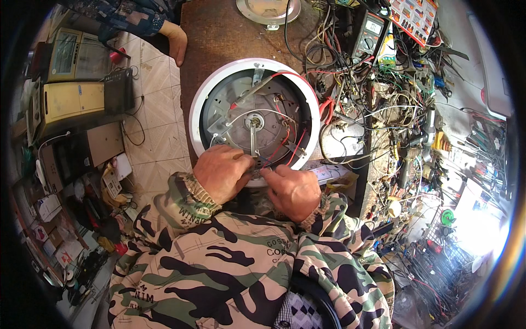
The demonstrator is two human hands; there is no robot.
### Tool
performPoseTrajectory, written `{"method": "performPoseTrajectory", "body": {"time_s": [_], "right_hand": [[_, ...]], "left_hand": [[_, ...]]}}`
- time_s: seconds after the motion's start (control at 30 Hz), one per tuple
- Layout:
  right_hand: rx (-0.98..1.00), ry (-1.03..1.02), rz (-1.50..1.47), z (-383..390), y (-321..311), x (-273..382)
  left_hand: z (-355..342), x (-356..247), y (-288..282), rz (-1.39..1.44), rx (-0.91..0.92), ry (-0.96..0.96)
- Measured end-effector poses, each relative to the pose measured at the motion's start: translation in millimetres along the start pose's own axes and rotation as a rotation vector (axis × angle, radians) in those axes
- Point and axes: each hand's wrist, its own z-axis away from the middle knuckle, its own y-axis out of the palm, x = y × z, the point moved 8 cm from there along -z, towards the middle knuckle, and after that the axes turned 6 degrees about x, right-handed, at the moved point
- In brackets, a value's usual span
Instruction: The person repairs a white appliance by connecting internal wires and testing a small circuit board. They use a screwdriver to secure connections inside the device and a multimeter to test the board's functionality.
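Your left hand (222,172) and right hand (293,189), in camouflage sleeves (219,257), meet at the near rim of the round white-rimmed appliance base (255,118), fingers curled around small parts there; what they grip you cannot tell. Red wires (285,145) cross its interior. Beyond, a multimeter (370,35) sits amid tangled cables (378,104); another person's hand (176,41) rests on the table edge.
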Motion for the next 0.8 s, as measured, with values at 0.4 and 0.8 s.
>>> {"method": "performPoseTrajectory", "body": {"time_s": [0.4,0.8], "right_hand": [[-0.023,0.021,-0.001,5.0,1.6,2.6],[-0.145,-0.035,0.002,5.8,-0.5,7.1]], "left_hand": [[-2.8,5.5,5.2,0.196,0.0,-0.064],[3.3,-3.5,7.5,0.172,-0.096,0.065]]}}
